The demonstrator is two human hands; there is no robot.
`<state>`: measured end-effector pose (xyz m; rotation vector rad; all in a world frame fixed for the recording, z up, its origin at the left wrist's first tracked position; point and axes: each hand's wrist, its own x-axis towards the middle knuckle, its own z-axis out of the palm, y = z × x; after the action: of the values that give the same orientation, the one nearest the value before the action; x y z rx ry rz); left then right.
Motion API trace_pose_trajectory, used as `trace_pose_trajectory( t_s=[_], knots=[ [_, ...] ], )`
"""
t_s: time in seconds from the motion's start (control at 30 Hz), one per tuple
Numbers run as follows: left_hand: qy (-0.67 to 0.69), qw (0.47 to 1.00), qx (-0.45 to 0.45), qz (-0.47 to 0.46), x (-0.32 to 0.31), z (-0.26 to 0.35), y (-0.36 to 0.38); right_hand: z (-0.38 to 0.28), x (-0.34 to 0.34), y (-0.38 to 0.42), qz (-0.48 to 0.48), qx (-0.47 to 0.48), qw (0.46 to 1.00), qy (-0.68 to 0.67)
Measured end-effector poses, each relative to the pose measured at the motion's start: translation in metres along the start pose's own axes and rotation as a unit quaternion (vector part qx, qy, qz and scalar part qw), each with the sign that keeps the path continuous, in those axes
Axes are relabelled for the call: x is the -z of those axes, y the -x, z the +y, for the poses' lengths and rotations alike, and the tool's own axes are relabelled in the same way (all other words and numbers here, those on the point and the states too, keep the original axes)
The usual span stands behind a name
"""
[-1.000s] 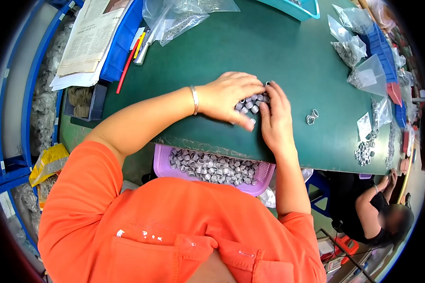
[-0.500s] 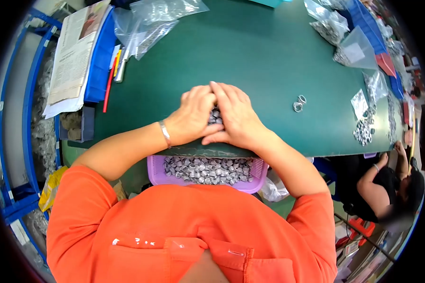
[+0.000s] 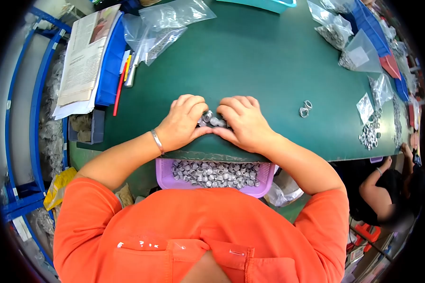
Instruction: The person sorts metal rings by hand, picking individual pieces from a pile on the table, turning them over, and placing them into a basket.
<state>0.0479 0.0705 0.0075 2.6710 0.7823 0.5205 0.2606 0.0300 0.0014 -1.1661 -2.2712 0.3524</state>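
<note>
My left hand (image 3: 181,120), a silver bracelet at its wrist, curls its fingers around one side of a small heap of silver metal rings (image 3: 215,121). On the other side my right hand (image 3: 245,121) is cupped against the same heap, fingers bent. The thumbs almost meet in front of the rings, close to the table's front edge; part of the heap is hidden by the hands. Below that edge a purple basket (image 3: 163,175) holds many similar rings (image 3: 217,175). Two loose rings (image 3: 305,109) lie on the green table (image 3: 250,56) to the right.
A blue bin (image 3: 109,70) with newspaper (image 3: 82,61), a red pencil (image 3: 120,92) and plastic bags (image 3: 174,19) are at the left. More rings (image 3: 369,137) and filled bags (image 3: 361,52) line the right side. A teal tray (image 3: 269,4) stands at the back. Another person (image 3: 378,188) sits at right.
My hands have moved apart at the fingers, from nearly covering the rings to flanking them, so more of the heap shows. The whole view has shifted slightly.
</note>
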Motion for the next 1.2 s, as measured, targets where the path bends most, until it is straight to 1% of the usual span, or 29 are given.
trace_pose_trajectory(
  t_s=[0.03, 0.1, 0.17, 0.23, 0.27, 0.3, 0.37, 0.43, 0.5, 0.57, 0.63, 0.7, 0.73, 0.77, 0.83, 0.9, 0.93, 0.97, 1.03, 1.07, 1.1, 1.17, 1.2],
  knots=[
    [0.005, 1.000, 0.006, 0.011, -0.003, -0.001, 0.001, 0.001, 0.009, 0.002, 0.001, 0.005, 1.000, 0.000],
    [0.002, 1.000, 0.007, 0.003, 0.003, 0.007, -0.002, 0.008, 0.030, 0.011, 0.041, -0.045, 0.997, 0.057],
    [0.010, 1.000, 0.004, -0.004, 0.005, 0.014, -0.007, 0.031, 0.050, 0.030, 0.081, -0.111, 0.972, 0.190],
    [0.028, 0.999, -0.012, -0.009, 0.005, 0.021, -0.013, 0.051, 0.065, 0.056, 0.102, -0.200, 0.933, 0.282],
    [0.010, 0.999, -0.018, -0.027, 0.005, 0.023, -0.017, 0.060, 0.069, 0.072, 0.111, -0.221, 0.932, 0.264],
    [-0.007, 0.999, -0.024, -0.044, 0.002, 0.025, -0.022, 0.070, 0.075, 0.085, 0.123, -0.200, 0.954, 0.189],
    [-0.008, 0.998, -0.040, -0.045, -0.005, 0.024, -0.029, 0.070, 0.076, 0.109, 0.135, -0.165, 0.957, 0.198],
    [0.009, 0.998, -0.044, -0.038, -0.009, 0.025, -0.035, 0.072, 0.085, 0.126, 0.135, -0.172, 0.957, 0.193],
    [0.004, 0.999, -0.041, -0.033, -0.013, 0.021, -0.035, 0.082, 0.099, 0.145, 0.178, -0.203, 0.930, 0.247],
    [0.008, 0.999, -0.038, -0.032, -0.011, 0.019, -0.034, 0.101, 0.113, 0.168, 0.212, -0.270, 0.894, 0.289],
    [0.007, 0.999, -0.026, -0.036, -0.008, 0.018, -0.029, 0.126, 0.129, 0.196, 0.218, -0.307, 0.866, 0.329],
    [0.006, 0.999, -0.024, -0.028, -0.002, 0.016, -0.022, 0.134, 0.142, 0.205, 0.189, -0.330, 0.844, 0.377],
    [0.002, 0.999, -0.016, -0.034, -0.001, 0.013, -0.017, 0.131, 0.140, 0.200, 0.203, -0.316, 0.827, 0.418],
    [-0.010, 0.999, -0.012, -0.035, -0.001, 0.010, -0.014, 0.128, 0.134, 0.191, 0.216, -0.312, 0.825, 0.418],
    [-0.021, 0.999, -0.017, -0.022, -0.001, 0.007, -0.009, 0.096, 0.113, 0.147, 0.223, -0.286, 0.880, 0.307],
    [-0.008, 0.999, -0.022, -0.031, 0.001, 0.005, -0.012, 0.051, 0.086, 0.100, 0.142, -0.254, 0.943, 0.161],
    [-0.003, 0.999, -0.035, -0.008, 0.000, 0.004, -0.013, 0.029, 0.074, 0.078, 0.100, -0.219, 0.966, 0.096],
    [-0.007, 1.000, -0.028, -0.011, 0.000, 0.002, -0.012, 0.010, 0.060, 0.061, 0.060, -0.183, 0.981, 0.035],
    [0.007, 0.999, -0.036, 0.009, -0.002, 0.000, -0.010, -0.011, 0.035, 0.039, -0.007, -0.139, 0.990, -0.019],
    [0.005, 0.999, -0.044, 0.028, -0.001, 0.001, -0.009, -0.019, 0.023, 0.031, -0.028, -0.114, 0.993, 0.014],
    [0.006, 0.999, -0.041, 0.026, -0.001, 0.001, -0.008, -0.023, 0.014, 0.026, -0.047, -0.090, 0.994, 0.047],
    [0.012, 0.999, -0.019, 0.031, -0.003, 0.001, -0.005, -0.022, 0.007, 0.022, -0.040, -0.079, 0.996, 0.021],
    [0.017, 0.999, -0.009, 0.025, -0.003, 0.001, -0.005, -0.020, 0.010, 0.021, -0.003, -0.111, 0.993, -0.047]
  ],
)
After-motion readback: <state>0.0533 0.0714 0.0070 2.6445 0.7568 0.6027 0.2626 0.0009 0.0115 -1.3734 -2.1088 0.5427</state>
